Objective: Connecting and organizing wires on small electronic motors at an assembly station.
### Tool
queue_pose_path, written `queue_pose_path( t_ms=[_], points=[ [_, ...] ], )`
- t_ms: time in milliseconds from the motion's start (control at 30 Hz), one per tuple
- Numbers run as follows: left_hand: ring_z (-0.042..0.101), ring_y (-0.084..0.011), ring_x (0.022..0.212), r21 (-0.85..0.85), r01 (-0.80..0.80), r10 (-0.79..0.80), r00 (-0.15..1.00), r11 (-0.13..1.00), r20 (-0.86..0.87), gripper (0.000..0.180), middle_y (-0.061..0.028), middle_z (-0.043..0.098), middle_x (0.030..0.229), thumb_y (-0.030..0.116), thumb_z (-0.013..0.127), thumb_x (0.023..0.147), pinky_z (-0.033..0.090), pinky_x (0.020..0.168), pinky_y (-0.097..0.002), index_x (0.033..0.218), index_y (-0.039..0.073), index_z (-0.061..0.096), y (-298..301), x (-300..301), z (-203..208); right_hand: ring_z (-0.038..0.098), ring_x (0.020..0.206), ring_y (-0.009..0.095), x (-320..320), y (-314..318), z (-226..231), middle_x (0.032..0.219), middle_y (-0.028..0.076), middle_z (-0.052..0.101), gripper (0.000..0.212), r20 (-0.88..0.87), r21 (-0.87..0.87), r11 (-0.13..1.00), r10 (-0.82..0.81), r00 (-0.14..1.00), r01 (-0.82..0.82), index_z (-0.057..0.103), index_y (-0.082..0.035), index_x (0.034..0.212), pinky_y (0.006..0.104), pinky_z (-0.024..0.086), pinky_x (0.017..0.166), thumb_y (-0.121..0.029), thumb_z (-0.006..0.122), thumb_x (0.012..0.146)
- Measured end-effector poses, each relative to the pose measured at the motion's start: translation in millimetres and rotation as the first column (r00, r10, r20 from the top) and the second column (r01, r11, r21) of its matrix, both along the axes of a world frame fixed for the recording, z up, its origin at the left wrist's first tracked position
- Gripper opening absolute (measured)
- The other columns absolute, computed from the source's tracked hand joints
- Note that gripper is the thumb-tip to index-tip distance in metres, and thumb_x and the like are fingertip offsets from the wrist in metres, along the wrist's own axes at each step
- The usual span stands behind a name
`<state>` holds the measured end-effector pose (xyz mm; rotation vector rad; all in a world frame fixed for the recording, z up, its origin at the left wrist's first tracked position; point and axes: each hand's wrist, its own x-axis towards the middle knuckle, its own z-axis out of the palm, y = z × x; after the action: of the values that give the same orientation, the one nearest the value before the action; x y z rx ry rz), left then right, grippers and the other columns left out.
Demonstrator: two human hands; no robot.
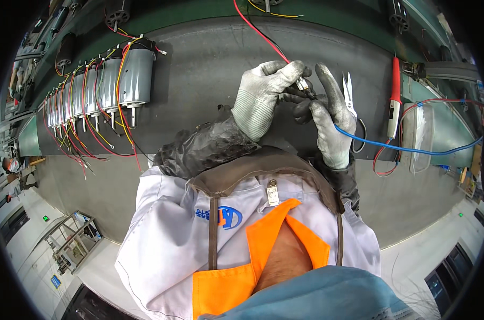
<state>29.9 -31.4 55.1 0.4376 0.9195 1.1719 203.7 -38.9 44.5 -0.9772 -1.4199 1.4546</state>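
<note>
My left hand [263, 96], in a white glove with dark fingertips, pinches the end of a red wire [263, 36] and a black wire beside it. A small pale connector [302, 84] sticks out from its fingers. Close on its right is my right hand [333, 120], gloved alike, with the index finger raised and the other fingers curled. A blue cable [402, 148] runs in from the right to the right hand's thumb and disappears in its grip. What lies between the dark fingertips is partly hidden. Scissors [349, 96] lie just behind the right hand.
Grey cylindrical motors [137, 74] with red, yellow and black leads stand in a row at left. A red and white pen-shaped tool [395, 96] lies at right, near a clear plastic tray [419, 136]. More dark motors [117, 13] line the far side of the dark bench [199, 58].
</note>
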Motion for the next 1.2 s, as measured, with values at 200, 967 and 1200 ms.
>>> queue_pose_path(
  t_ms=[200,967,1200],
  points=[
    [0.066,-0.0137,0.075,0.039,-0.038,0.038,0.999,0.999,-0.002,0.031,-0.0088,0.071,0.09,0.028,0.063,0.101,0.053,0.067,-0.0277,0.11,-0.002,0.068,-6,8,-3,0.066,0.083,0.009,-6,-1,0,0.099,0.01,0.073,0.063,0.117,0.078,0.996,-0.062,0.991,0.053,0.04,-0.007,0.154,0.0233,0.052,0.075,-0.002,0.06,0.094],
    [0.063,-0.0157,0.089,0.067,-0.082,0.066,0.975,0.994,0.212,0.032,-0.0111,0.07,0.101,0.022,0.059,0.101,0.051,0.082,-0.0319,0.116,-0.005,0.064,10,5,-49,0.068,0.107,0.028,179,85,-45,0.124,0.018,0.068,0.05,0.724,0.558,0.791,-0.612,0.318,0.253,0.06,0.002,0.134,0.0347,0.052,0.094,0.0,0.07,0.085],
    [0.063,-0.0283,0.116,0.097,-0.114,0.084,0.958,0.989,0.274,0.025,-0.0208,0.066,0.12,0.017,0.056,0.101,0.048,0.103,-0.0442,0.115,-0.003,0.061,2,-2,-56,0.067,0.106,0.019,72,126,-8,0.119,0.017,0.07,0.051,0.225,-0.135,0.991,0.019,0.974,0.011,0.063,0.009,0.128,0.0304,0.052,0.095,0.002,0.075,0.079]
  ],
)
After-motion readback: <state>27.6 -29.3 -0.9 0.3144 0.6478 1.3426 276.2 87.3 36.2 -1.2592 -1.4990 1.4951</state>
